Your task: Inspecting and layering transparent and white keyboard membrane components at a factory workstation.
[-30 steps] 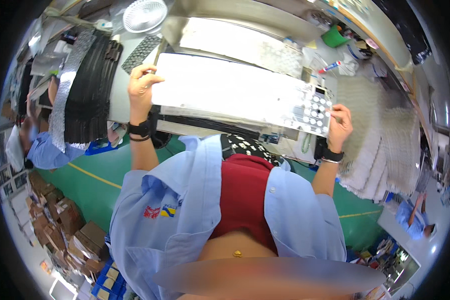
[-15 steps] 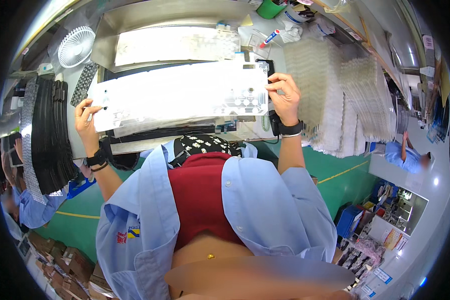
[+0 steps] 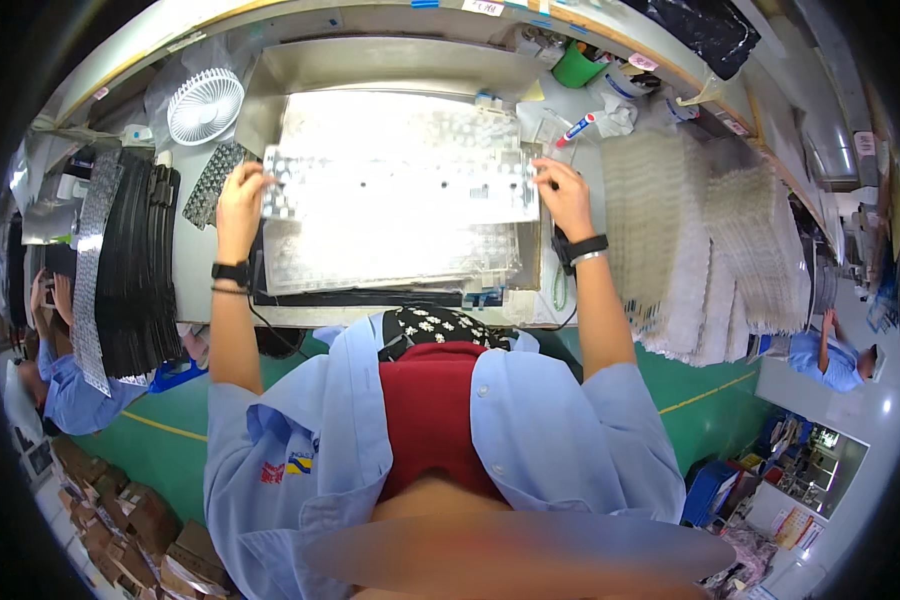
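Observation:
Between my two hands stretches a long, thin translucent plastic sheet (image 3: 400, 192) with small dark holes and pale round patterns near its ends. My left hand (image 3: 238, 208) pinches its left end, and my right hand (image 3: 565, 202) pinches its right end. The sheet is level over a brightly glowing work surface (image 3: 370, 262), where glare washes out much of the detail. Another pale patterned sheet (image 3: 400, 118) shows just beyond it. Whether the held sheet touches what lies beneath, I cannot tell.
Stacked translucent strips (image 3: 650, 230) stand at the right, dark strips (image 3: 135, 260) at the left. A metal guard (image 3: 390, 65) rises behind the glowing area. A white fan (image 3: 206, 106), a marker (image 3: 576, 130) and a green container (image 3: 578, 66) surround it. Other people work on both sides.
The held sheet has moved away from me and now shows its patterned ends and dark holes. My left hand has shifted inward and forward with it. The view has also shifted.

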{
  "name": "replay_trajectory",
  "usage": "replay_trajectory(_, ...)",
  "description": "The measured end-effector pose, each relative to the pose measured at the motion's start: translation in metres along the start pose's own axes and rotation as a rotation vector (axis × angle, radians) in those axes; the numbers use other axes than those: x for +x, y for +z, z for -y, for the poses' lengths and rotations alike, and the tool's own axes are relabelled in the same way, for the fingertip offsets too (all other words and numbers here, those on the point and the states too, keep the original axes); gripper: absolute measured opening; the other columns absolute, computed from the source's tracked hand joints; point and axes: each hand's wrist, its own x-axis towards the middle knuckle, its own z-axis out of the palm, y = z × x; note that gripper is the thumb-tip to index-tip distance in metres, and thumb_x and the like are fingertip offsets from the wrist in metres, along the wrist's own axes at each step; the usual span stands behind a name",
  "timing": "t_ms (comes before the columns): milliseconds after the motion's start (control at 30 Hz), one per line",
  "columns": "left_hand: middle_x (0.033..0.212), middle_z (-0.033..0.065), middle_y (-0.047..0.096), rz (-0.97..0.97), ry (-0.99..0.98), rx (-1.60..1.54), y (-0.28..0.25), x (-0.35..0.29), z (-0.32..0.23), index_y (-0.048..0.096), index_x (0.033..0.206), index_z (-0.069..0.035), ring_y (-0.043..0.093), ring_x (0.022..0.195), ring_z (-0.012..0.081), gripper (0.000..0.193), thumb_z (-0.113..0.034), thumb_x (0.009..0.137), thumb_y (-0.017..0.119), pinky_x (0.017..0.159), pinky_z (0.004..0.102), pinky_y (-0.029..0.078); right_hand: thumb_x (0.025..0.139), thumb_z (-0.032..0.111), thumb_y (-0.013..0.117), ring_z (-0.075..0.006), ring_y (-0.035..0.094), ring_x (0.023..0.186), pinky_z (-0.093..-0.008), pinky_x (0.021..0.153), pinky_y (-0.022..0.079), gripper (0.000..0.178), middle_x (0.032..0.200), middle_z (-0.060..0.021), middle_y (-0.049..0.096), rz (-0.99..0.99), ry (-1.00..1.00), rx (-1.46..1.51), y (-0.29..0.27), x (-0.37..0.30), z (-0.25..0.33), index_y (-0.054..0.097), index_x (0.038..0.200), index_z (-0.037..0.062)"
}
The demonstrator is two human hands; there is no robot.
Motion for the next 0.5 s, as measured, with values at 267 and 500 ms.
replay_trajectory(267,0.120,0.0159,0.049,0.416,0.027,0.328,0.074,0.065,0.038,0.053,0.112,-0.007,0.051,0.101,0.0356,0.041,0.004,0.073,0.044,0.086,0.0379,0.044,0.073,0.002,0.053,-0.0253,0.059,0.086,-0.0341,0.073,0.047,0.016,0.100,-0.0052,0.062,0.051,-0.037,-0.199,0.051,0.045,-0.061,0.062,0.084,0.0092)
replay_trajectory(500,0.124,0.0208,0.044,0.393,-0.015,0.255,0.107,0.062,0.049,0.043,0.122,-0.003,0.050,0.103,0.0370,0.048,0.004,0.074,0.040,0.088,0.0390,0.041,0.071,0.002,0.049,-0.0235,0.057,0.092,-0.0360,0.083,0.042,0.039,0.111,-0.0029,0.059,0.173,-0.030,-0.427,0.060,0.039,-0.063,0.059,0.107,0.0168)
